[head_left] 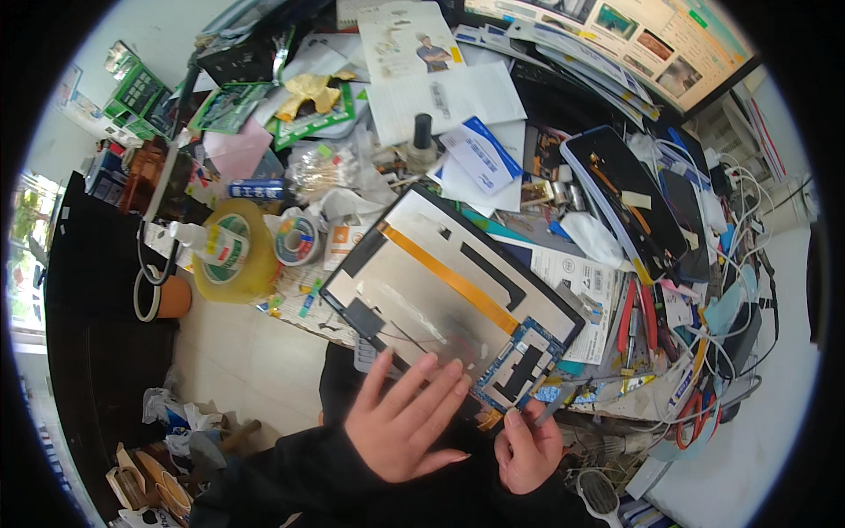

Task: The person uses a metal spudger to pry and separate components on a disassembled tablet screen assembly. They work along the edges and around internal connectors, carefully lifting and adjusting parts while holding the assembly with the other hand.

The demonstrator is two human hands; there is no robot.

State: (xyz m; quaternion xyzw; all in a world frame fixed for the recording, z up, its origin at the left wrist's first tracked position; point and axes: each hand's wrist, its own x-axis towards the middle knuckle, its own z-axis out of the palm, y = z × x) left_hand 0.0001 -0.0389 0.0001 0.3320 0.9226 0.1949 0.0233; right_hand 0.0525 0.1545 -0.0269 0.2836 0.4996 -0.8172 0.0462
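Note:
A large opened display panel lies back side up on the cluttered desk, with an orange flat cable across it and a blue circuit board at its near corner. My left hand rests flat with fingers spread on the panel's near edge. My right hand is closed around a thin grey tool whose tip points at the blue circuit board.
A big roll of yellow tape and a smaller tape roll sit left of the panel. A dark tablet, red-handled pliers, cables, papers and a monitor crowd the right and far side.

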